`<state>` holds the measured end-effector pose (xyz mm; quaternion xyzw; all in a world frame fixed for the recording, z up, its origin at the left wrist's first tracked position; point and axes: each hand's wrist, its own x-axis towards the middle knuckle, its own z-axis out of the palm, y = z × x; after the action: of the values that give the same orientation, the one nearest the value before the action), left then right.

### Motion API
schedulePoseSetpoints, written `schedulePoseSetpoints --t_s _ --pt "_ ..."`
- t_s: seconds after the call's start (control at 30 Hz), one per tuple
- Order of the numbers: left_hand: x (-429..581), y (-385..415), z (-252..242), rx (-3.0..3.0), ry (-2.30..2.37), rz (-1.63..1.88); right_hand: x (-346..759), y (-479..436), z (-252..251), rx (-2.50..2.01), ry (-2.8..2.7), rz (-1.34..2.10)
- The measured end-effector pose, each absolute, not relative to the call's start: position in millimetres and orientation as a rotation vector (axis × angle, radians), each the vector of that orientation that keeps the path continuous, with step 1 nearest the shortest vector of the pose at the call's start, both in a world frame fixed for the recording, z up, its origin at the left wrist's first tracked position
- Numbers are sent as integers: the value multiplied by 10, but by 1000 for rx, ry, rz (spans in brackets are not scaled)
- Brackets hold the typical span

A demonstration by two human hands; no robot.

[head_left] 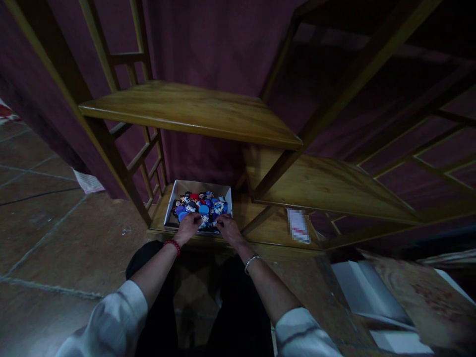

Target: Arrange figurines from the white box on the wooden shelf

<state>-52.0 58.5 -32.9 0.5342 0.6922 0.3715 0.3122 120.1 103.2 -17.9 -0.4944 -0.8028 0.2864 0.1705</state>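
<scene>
A shallow white box [177,191] filled with several small colourful pieces [201,206], blue, red and white, sits on the lowest wooden shelf [260,228]. My left hand [188,226] rests on the box's near edge, fingers curled down over it. My right hand [227,228] is at the near edge too, fingers bent among the pieces. What either hand grips is too small and dark to make out. A red bead bracelet is on my left wrist, a silver bangle on my right.
A wooden shelf unit [193,109] with stepped boards stands against a dark red wall. A small white label or card [298,225] lies on the lowest shelf to the right. White boxes [368,292] lie on the tiled floor at right.
</scene>
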Motion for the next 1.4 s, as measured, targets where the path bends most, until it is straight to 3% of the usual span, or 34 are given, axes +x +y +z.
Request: schedulePoseSetpoints --t_s 0.33,1.23,1.4 --pt "-519 601 -377 1480 1836 952 1214 1006 -86 -1358 -2354 754" --pt "-481 551 -254 1617 1871 903 1194 1081 -147 -1416 -2180 1093" --pt "-470 537 -250 1625 1846 945 1202 1083 -113 -1402 -2252 1011"
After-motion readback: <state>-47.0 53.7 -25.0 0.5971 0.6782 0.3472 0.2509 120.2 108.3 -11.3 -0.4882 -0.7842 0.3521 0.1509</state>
